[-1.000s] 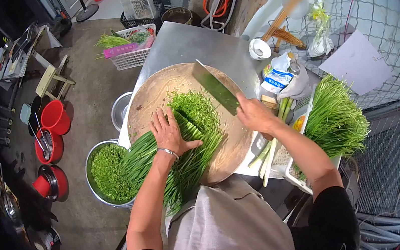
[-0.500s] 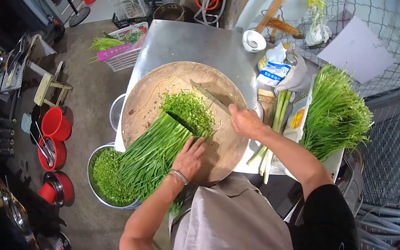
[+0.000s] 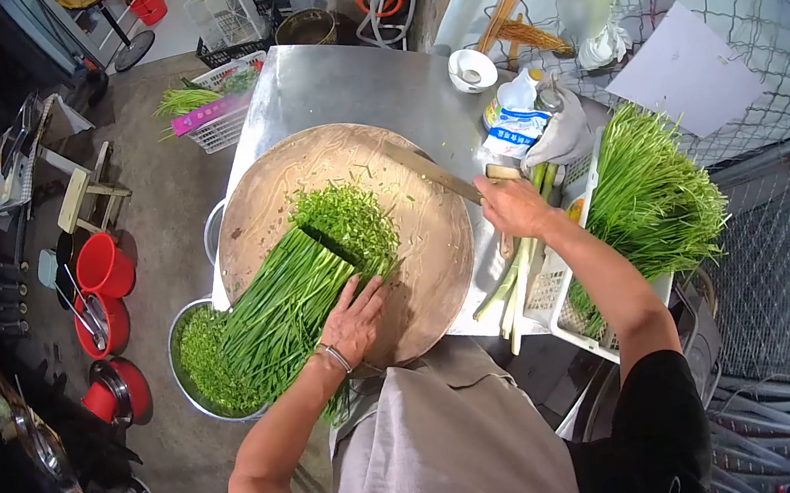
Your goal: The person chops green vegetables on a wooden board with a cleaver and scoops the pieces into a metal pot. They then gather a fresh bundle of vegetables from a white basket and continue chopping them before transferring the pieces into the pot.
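Note:
A thick bundle of green garlic chives (image 3: 277, 297) lies across the round wooden chopping board (image 3: 435, 286). My left hand (image 3: 353, 322) rests on the bundle's right side, fingers stretched out and slightly apart near the cut end. Beyond that end sits a heap of chopped chives (image 3: 351, 217). Closed around the handle of a kitchen knife (image 3: 435, 173), my right hand (image 3: 514, 206) is at the board's right edge. The blade points up and left over the board, apart from the chives; most of the handle is hidden by my fingers.
A metal bowl of chopped greens (image 3: 206, 366) stands left of the board, under the bundle's loose ends. To the right are a white basket (image 3: 575, 324) with more chives (image 3: 653, 198), pale stalks (image 3: 508, 306), a blue-white bag (image 3: 517, 131) and a white bowl (image 3: 472, 70).
My right hand has moved slightly up and right relative to the board, carrying the knife farther from the chives. My left hand stays at the bundle. The whole view has shifted a little.

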